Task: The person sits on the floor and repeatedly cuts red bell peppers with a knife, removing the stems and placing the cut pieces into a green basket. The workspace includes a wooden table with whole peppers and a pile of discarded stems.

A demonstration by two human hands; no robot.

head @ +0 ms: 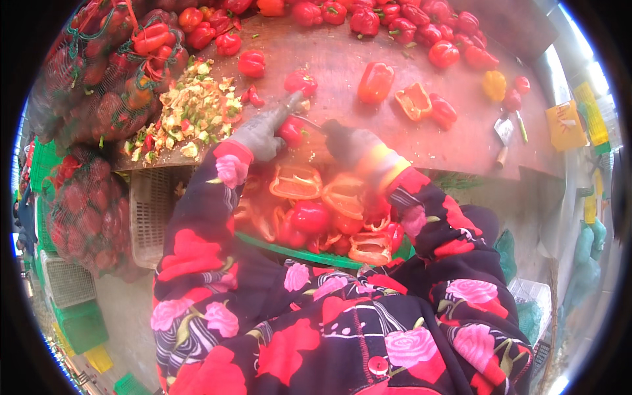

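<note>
My left hand [260, 132], in a grey glove, holds a red bell pepper [293, 132] at the table's front edge, its index finger stretched out over the top. In my right hand [353, 145], also gloved, is a knife; its thin blade [307, 122] reaches left to the pepper's upper side. The handle is hidden in my fist. Another whole red pepper [300, 83] lies just beyond my left fingertip. Below my hands, a green container [296, 257] holds halved, hollowed peppers [295, 181] and other red pieces.
Pepper cores and trimmings [197, 103] are heaped left on the wooden table [335, 59]. Mesh sacks of peppers [98, 98] stand beyond them. Whole red peppers [414, 19] pile at the back. A cut half [414, 101], a scraper [503, 131] and a green-handled knife [521, 126] lie right.
</note>
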